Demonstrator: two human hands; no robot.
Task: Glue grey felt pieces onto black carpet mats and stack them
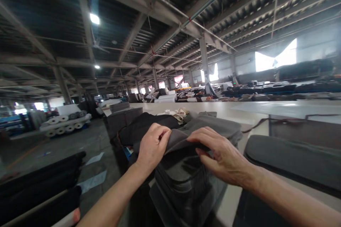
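Worktable: long, pale, smooth-topped table (pixel 231 107), bearing the work, presumably to keep it within arm's reach.
Stack: dark grey, round-cornered pile of fabric pieces (pixel 183 188) below the hands, seemingly serving as support.
Panel: thin grey cloth panel (pixel 178 140) over the stack, its near edge raised between both hands.
Right hand (pixel 222 154): fingertips on the edge, thumb apart beneath; cannot tell whether it grips.
Left hand (pixel 152 145): pinching the panel's edge, likely steadying it.
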